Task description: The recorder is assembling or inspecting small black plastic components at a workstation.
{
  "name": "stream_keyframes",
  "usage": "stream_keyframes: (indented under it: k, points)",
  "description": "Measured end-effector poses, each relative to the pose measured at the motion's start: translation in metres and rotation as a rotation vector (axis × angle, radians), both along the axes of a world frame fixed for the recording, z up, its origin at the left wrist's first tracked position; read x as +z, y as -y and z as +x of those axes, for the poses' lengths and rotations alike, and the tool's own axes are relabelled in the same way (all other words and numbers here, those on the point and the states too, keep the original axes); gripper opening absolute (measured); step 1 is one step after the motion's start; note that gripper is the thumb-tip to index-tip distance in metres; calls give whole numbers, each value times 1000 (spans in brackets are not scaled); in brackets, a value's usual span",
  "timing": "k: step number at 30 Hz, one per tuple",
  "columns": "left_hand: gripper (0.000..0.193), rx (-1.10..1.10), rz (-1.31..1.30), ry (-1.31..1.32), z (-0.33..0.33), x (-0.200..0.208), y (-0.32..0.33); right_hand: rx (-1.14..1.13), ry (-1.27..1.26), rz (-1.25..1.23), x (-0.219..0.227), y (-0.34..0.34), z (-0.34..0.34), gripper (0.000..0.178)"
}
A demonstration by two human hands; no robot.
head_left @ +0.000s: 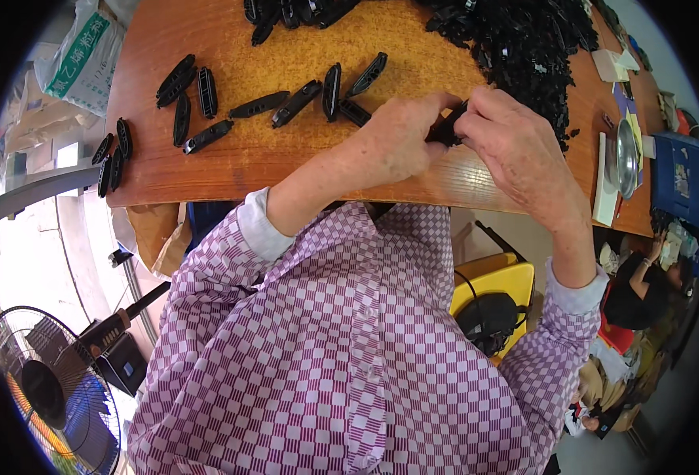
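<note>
Over the front part of the wooden table, my left hand [406, 134] and my right hand [509, 138] meet around a dark elongated plastic part [446, 129]. My left fingers wrap its near side, while the right fingers pinch its far end. Much of the part is hidden by the fingers. Similar black oblong plastic pieces lie scattered left of my hands, among them one upright-looking piece [331, 92] and a slanted one [296, 104]. Beyond my right hand spreads a large heap of small black plastic parts [516, 55].
The wooden table [231, 170] has a bending front edge before me. A round metal dish [626, 158] and a blue crate [680, 178] stand at the right. A fan [45, 388] is at lower left, a yellow stool [516, 277] below the table. Another person [638, 293] sits far right.
</note>
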State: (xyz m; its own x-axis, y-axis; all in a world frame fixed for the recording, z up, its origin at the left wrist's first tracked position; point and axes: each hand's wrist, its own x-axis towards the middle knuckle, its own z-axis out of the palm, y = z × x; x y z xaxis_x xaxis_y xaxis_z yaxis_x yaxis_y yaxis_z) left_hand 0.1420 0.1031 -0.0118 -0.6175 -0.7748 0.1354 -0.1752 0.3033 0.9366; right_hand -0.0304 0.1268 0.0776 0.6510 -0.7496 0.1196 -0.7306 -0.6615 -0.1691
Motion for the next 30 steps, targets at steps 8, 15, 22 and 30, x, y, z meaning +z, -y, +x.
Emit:
stream_keyframes:
  k: [8, 15, 22, 30]
  points:
    - [43, -3, 130, -7, 6, -12, -3, -34, 117, 171, -11, 7, 5, 13]
    - [49, 114, 397, -58, 4, -7, -2, -571, 835, 433, -66, -4, 1, 13]
    - [60, 164, 309, 0, -5, -8, 3, -728, 1307, 603, -81, -12, 10, 8]
    - [59, 153, 251, -49, -12, -10, 7, -774, 1343, 754, -80, -6, -3, 9]
